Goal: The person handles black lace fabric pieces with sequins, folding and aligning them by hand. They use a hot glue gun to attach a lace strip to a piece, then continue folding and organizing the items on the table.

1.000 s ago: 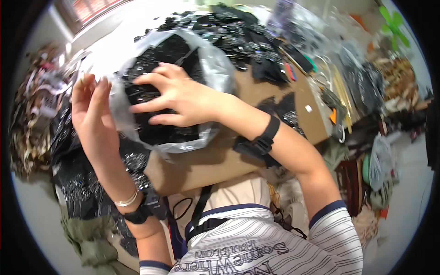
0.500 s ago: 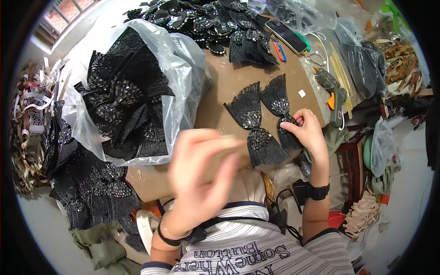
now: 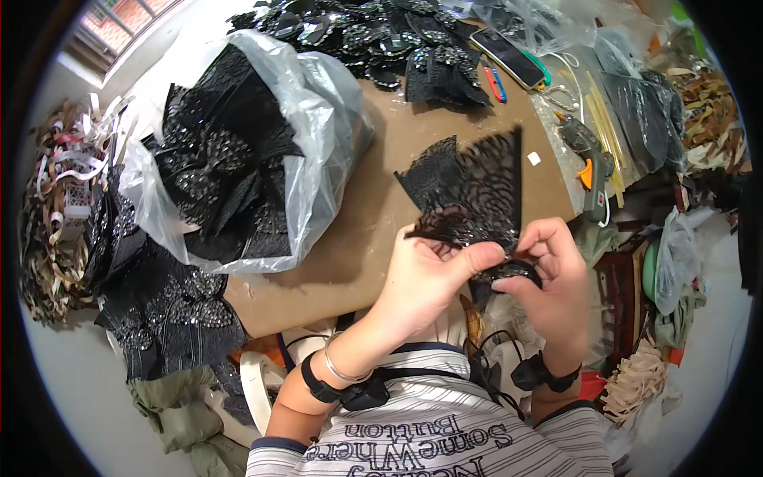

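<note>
A black lace bow (image 3: 494,179) with a beaded, sparkling middle is raised off the near part of the brown work board (image 3: 381,167). My left hand (image 3: 429,274) grips it by its lower left side, thumb on the beaded part. On the right, my right hand (image 3: 552,278) pinches its lower end between thumb and fingers. The mesh of the upper wing is see-through. Behind it lies a second black lace bow (image 3: 429,173) on the board, its lower half hidden by the held bow and my left hand.
Left stands a clear plastic bag (image 3: 318,159) full of black lace bows. More black beaded pieces (image 3: 350,36) heap at the back. A phone (image 3: 506,57), a red-and-blue cutter (image 3: 494,83) and a glue gun (image 3: 588,159) lie to the right. Ribbon bundles (image 3: 60,230) hang far left.
My left hand has come in from the left and taken hold of the right-hand bow. That bow has been lifted off the board and tilted, now overlapping the other one.
</note>
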A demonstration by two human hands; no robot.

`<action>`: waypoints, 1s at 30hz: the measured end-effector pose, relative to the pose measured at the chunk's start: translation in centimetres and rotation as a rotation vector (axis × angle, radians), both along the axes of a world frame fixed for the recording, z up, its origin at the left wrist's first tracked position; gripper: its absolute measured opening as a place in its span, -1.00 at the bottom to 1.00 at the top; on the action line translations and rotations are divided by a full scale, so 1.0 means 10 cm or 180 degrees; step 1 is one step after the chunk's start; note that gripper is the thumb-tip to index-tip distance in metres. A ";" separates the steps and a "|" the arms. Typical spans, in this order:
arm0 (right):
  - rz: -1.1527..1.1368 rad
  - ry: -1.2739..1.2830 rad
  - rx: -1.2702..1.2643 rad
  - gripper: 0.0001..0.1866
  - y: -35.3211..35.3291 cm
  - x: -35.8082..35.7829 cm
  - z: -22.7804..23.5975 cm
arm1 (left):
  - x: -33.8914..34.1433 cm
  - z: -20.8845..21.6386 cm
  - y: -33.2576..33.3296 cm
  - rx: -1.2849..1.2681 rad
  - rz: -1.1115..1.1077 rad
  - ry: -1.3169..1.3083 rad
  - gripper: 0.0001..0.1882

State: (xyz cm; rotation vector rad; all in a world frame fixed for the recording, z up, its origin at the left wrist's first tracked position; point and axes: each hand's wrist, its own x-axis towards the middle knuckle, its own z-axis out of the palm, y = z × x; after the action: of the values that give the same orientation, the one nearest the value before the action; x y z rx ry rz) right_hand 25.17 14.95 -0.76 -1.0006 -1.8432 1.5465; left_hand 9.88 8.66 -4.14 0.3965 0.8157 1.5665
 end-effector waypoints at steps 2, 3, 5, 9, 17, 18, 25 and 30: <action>0.0209 0.0339 -0.0321 -0.49 -0.05 -0.08 -0.07 | -0.09 -0.03 -0.06 -0.0053 0.0051 -0.0054 -0.79; 0.0290 0.0480 -0.0575 -0.48 -0.04 -0.13 -0.07 | -0.14 -0.03 -0.10 -0.0081 0.0098 -0.0074 -0.78; 0.0438 0.0750 -0.1087 -0.46 0.00 -0.25 -0.07 | -0.20 0.01 -0.16 -0.0090 0.0318 -0.0247 -0.77; 0.1017 0.0650 -0.1934 -0.56 0.16 -0.33 -0.04 | -0.30 0.06 -0.23 -0.0123 0.0550 -0.0784 -0.80; 0.1671 -0.0006 -0.1988 -0.63 0.24 -0.41 0.05 | -0.42 0.01 -0.33 -0.0086 0.0707 -0.0702 -0.74; 0.1714 -0.0126 -0.1859 -0.67 0.21 -0.44 0.03 | -0.42 0.00 -0.34 -0.0105 0.0733 -0.0694 -0.74; 0.1621 -0.0287 -0.1478 -0.80 0.08 -0.62 0.00 | -0.44 0.03 -0.42 0.0039 0.0925 -0.0573 -0.74; 0.1628 0.0123 -0.0997 -0.81 -0.04 -0.59 -0.09 | -0.39 0.08 -0.52 0.0279 0.1061 -0.0430 -0.75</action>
State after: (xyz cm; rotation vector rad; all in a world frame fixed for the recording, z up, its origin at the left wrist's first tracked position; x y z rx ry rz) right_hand 19.29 14.58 -1.70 -0.6394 -1.9666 2.1905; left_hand 5.95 3.47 -3.32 0.2209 0.7359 1.9219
